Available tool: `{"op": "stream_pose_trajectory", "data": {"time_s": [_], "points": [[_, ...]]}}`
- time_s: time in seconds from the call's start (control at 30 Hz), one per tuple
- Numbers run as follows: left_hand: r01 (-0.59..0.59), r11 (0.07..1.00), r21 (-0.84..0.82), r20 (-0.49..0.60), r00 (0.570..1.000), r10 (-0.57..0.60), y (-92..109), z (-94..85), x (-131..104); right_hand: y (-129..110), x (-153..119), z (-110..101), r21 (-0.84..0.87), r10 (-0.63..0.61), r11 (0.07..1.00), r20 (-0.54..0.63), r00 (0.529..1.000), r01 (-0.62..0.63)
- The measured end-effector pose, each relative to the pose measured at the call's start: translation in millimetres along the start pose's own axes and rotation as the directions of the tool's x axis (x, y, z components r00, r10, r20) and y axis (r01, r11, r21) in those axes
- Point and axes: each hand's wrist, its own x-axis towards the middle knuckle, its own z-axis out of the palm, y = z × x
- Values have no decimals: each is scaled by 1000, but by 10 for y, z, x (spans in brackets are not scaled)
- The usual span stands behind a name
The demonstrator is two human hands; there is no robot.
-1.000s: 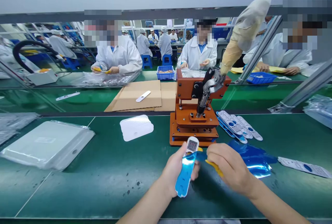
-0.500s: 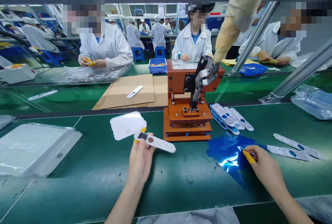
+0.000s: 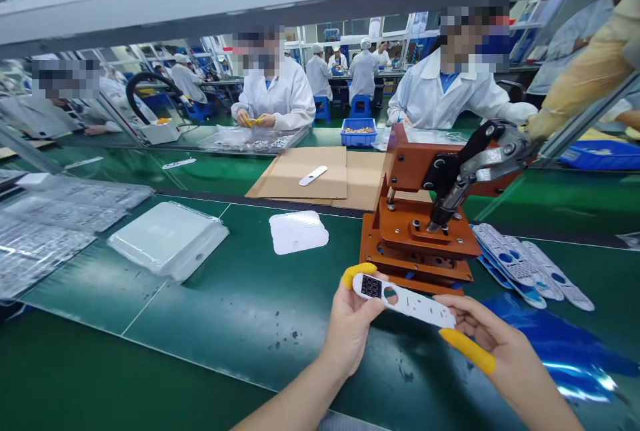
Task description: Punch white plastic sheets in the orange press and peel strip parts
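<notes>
A long white panel [image 3: 413, 306] with a dark display window and a round hole is held up between my hands. My left hand [image 3: 353, 324] pinches its display end, a yellow cover on one fingertip. At the other end, my right hand [image 3: 487, 338] has its fingers against the panel's edge, its thumb in a yellow cover. Just behind the panel stands an orange press [image 3: 420, 231] with a metal toggle lever. Blue film [image 3: 565, 344] lies on the bench beyond my right hand, and several printed strips [image 3: 530, 264] are piled right of the press.
White sheets [image 3: 299, 232] and a bagged white stack [image 3: 167, 238] lie on the green bench [image 3: 240, 311]. Clear plastic trays [image 3: 50, 224] are at the far left. Cardboard [image 3: 305, 164] with one white panel lies behind. People in white coats sit across the bench.
The view has swung left. My right hand has left the blue film and come to the free end of the white panel, which my left hand still holds.
</notes>
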Motion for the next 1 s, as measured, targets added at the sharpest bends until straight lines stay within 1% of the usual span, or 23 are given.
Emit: {"op": "stream_pose_trajectory", "data": {"time_s": [0.03, 0.07, 0.1, 0.13, 0.17, 0.2, 0.23, 0.27, 0.3, 0.33, 0.37, 0.4, 0.43, 0.53, 0.63, 0.73, 0.9, 1.0], "points": [[-17, 998, 61, 32, 999, 15, 26, -68, 38, 19, 45, -49, -16, -19, 1000, 1, 1000, 19], [-45, 986, 162, 61, 998, 36, 76, -168, 93, 41, 98, -117, -53, -46, 998, -1, 999, 46], [-91, 946, 312, 68, 995, 73, 150, -300, 163, 67, 159, -199, -106, -80, 991, -9, 997, 78], [-142, 860, 490, 70, 990, 123, 248, -460, 243, 96, 229, -291, -170, -112, 980, -22, 994, 106], [-173, 693, 700, 42, 978, 202, 363, -641, 326, 128, 308, -385, -234, -138, 964, -34, 990, 126], [-173, 453, 875, 26, 950, 312, 487, -829, 405, 162, 394, -472, -290, -159, 947, -44, 986, 140], [-149, 200, 968, 64, 924, 377, 612, -1010, 475, 195, 486, -544, -336, -177, 930, -56, 983, 149], [-93, -29, 995, 97, 914, 394, 727, -1172, 530, 224, 579, -596, -369, -196, 916, -64, 979, 159], [-47, -228, 972, 132, 917, 376, 826, -1304, 570, 247, 668, -624, -391, -212, 904, -63, 975, 171], [-20, -381, 925, 158, 929, 334, 904, -1401, 595, 262, 751, -630, -406, -227, 895, -55, 972, 186], [-10, -483, 875, 168, 943, 285, 959, -1462, 609, 265, 823, -616, -420, -240, 885, -42, 970, 201], [-14, -545, 839, 174, 954, 243, 994, -1494, 614, 258, 882, -589, -436, -248, 875, -27, 968, 212], [-24, -574, 819, 178, 961, 213, 1012, -1501, 616, 243, 928, -556, -451, -251, 865, -7, 968, 221], [-65, -588, 806, 197, 967, 162, 1020, -1461, 626, 187, 996, -481, -499, -259, 833, 31, 965, 239], [-112, -606, 787, 207, 974, 89, 1034, -1431, 665, 183, 1008, -484, -532, -267, 808, 54, 962, 254], [-132, -606, 784, 195, 980, 39, 1074, -1425, 728, 231, 1010, -514, -545, -279, 795, 62, 958, 267], [-135, -600, 789, 177, 984, 12, 1144, -1373, 827, 292, 1031, -476, -554, -324, 775, 64, 944, 303], [-137, -587, 798, 183, 983, 20, 1155, -1358, 806, 313, 995, -482, -540, -355, 779, 39, 934, 319]]}}
